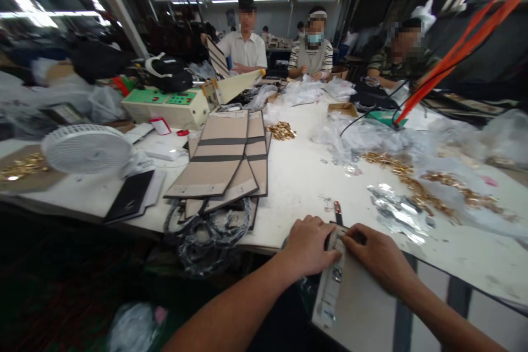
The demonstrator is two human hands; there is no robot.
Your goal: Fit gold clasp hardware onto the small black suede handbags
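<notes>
A beige panel [363, 302] with dark stripes lies at the table's front edge, partly hanging over it. My left hand [309, 245] is closed on its edge, the thumb on the near face and the fingers along the far corner. Along that edge runs a pale strip with small metal fittings [337, 274] on it. My right hand [377, 256] rests over the panel, with thumb and forefinger pinched near the same corner; what they hold is too small to make out. Just beyond the corner a dark strap with a metal end [338, 212] sticks out.
Similar panels [218, 154] are stacked to the left, above plastic-wrapped handles [210, 236]. Silver plates [400, 212] and gold fittings [412, 184] lie right. A white fan [86, 148] and a green-topped machine [165, 104] stand left. Several people sit or stand across the table [289, 192].
</notes>
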